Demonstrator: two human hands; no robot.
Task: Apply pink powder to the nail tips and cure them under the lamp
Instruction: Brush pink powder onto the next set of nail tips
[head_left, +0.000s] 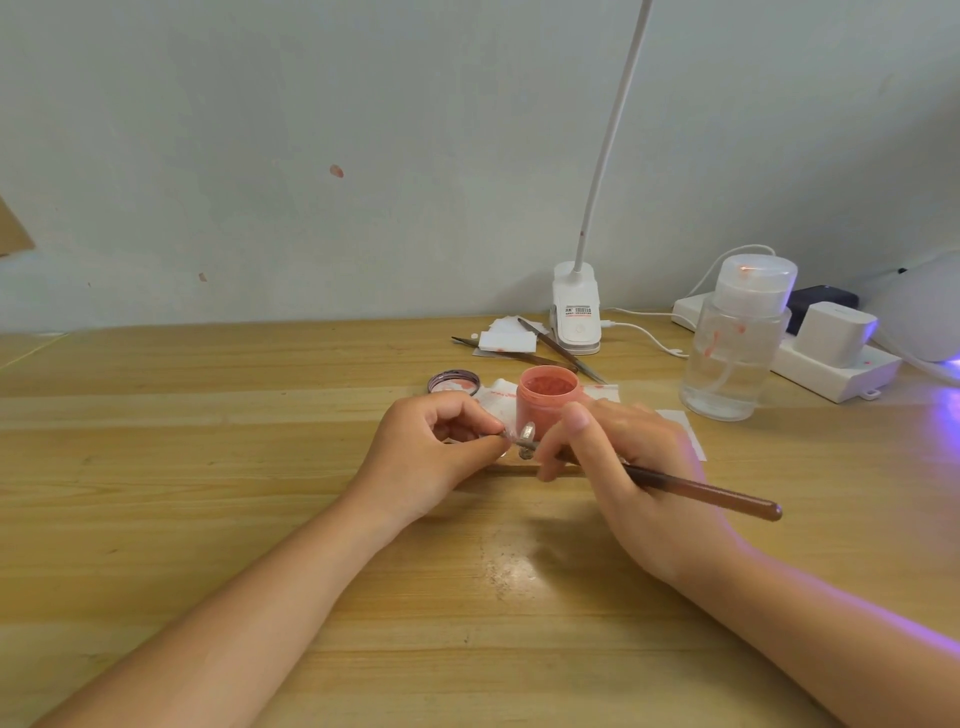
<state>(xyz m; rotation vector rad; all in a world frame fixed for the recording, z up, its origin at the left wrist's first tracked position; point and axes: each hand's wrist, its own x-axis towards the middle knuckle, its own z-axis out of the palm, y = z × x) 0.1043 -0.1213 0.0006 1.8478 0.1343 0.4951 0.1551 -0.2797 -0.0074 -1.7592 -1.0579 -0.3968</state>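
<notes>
Before the open powder jar (546, 397) on the desk (208, 467), my left hand (431, 457) pinches a nail tip (527, 432) while my right hand (623, 467) grips the brush (701, 491) against it. I judge powdering underway, curing left.

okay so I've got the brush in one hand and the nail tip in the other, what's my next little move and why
Probably dip the brush into the open pink powder jar just behind your hands. The right hand holds the brush at the nail tip pinched by the left hand, and the tip looks mostly uncoated.
</notes>
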